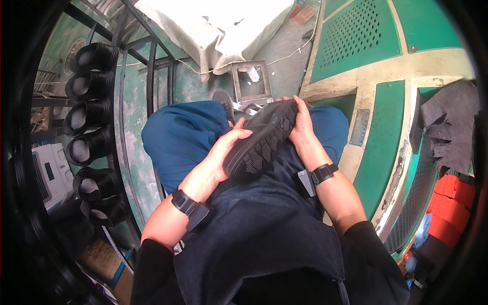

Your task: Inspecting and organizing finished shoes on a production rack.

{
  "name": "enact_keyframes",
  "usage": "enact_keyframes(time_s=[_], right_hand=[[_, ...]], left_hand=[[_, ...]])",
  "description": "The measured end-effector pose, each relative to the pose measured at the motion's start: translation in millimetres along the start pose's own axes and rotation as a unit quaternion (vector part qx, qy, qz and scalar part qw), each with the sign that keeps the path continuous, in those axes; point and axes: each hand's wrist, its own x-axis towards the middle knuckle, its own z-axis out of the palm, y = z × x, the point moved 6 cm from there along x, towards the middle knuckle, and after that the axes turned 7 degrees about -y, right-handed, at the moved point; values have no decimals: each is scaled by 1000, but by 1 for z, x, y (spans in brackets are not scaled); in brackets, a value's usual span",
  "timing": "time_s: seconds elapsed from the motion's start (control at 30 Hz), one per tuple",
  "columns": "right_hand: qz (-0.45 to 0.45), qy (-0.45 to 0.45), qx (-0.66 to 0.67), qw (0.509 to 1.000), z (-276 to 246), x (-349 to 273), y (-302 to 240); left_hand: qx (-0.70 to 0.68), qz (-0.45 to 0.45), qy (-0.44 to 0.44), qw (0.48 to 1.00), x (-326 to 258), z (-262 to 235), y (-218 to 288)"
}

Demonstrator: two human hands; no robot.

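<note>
Shoe Supported at Both Ends

From here, the black shoe point(264, 138) sits tilted above the lap point(274, 195), sole turned toward the person. The fingers of the left hand point(219, 153) clamp its near end, those of the right hand point(303, 123) its far end, apparently for steadiness. Surroundings: worn green floor point(135, 101), green panels point(379, 145) rightward.

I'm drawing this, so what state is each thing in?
Black tread-soled shoe: held tilted, tread showing
Bare left hand: gripping its near end
Bare right hand: gripping its far end
Black round-mouthed footwear: lined up in a row
Off-white cloth: draped, folds hanging
</note>
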Motion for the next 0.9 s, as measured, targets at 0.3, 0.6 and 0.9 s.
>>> enact_keyframes(time_s=[0.3, 0.6, 0.9], right_hand=[[6, -56, -119, 991, 48, -23, 12], [-21, -235, -310, 921, 95, -12, -4], [-129, -267, -395, 869, 91, -10, 3]], left_hand=[[203, 39, 33, 978, -32, -6, 9], [244, 53, -12, 968, 82, -2, 56], [240, 124, -17, 963, 112, -15, 54]])
